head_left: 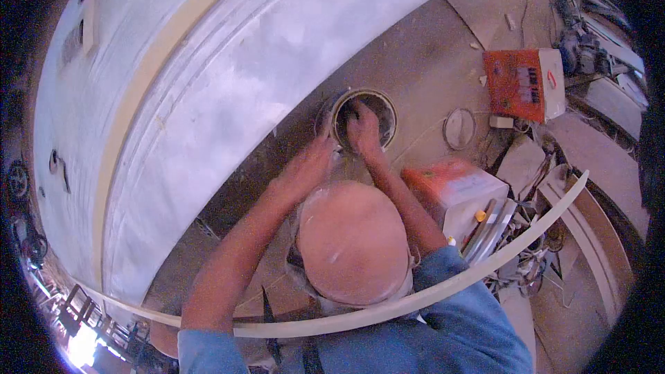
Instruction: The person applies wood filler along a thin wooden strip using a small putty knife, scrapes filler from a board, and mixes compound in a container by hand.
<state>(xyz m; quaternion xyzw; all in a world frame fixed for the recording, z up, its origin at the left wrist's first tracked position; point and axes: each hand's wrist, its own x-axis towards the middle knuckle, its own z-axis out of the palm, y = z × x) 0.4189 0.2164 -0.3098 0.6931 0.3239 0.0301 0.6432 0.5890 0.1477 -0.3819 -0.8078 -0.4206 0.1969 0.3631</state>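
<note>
An open round tin [393, 128] with a metal rim stands on the floor ahead of me. Inside its mouth, my right hand [364, 128] is closed with the fingers bent downward; whatever they grip is hidden. Against the tin's near left side rests my left hand [320, 156], blurred, with its fingers mostly out of sight. Between my forearms sits a large round tub [353, 242] with a smooth pinkish top and a pale rim.
A big white curved panel [228, 76] fills the left. A long pale curved strip [415, 305] crosses in front of my body. To the right are orange-and-white boxes [512, 86], a round lid [458, 129], boards and scattered scraps.
</note>
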